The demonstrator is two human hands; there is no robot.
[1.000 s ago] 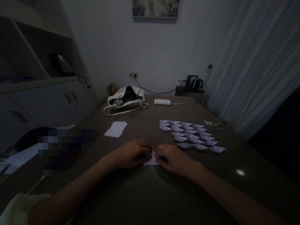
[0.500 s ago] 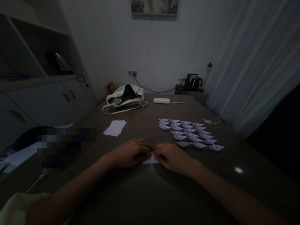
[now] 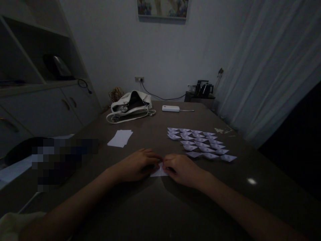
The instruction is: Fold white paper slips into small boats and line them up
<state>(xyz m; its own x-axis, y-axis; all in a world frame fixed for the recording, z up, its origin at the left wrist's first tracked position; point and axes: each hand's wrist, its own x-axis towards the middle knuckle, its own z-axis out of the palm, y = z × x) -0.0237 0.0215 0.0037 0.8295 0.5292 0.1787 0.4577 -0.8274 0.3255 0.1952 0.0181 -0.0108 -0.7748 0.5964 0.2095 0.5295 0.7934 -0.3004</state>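
A small folded sheet of white paper [image 3: 159, 172] lies on the dark table in front of me, partly covered by my fingers. My left hand [image 3: 139, 164] pinches it from the left side, and my right hand [image 3: 182, 168] does the same from the right. The fingertips of both hands almost meet at the top of the paper. Right of my hands stand several folded paper boats [image 3: 202, 144] in rows. A stack of white paper sheets [image 3: 120, 138] rests ahead and to the left.
A white handbag [image 3: 131, 106] sits at the far end of the table [image 3: 155, 211], with a white power bank [image 3: 171, 108] and its short cable beside it. Papers [image 3: 16, 170] and a blurred-out patch are at the left edge. Kettles [image 3: 206, 89] stand beyond the table.
The view has shifted slightly, so everything sits a little further left. My hands keep the same pinch on the paper, with hardly any movement.
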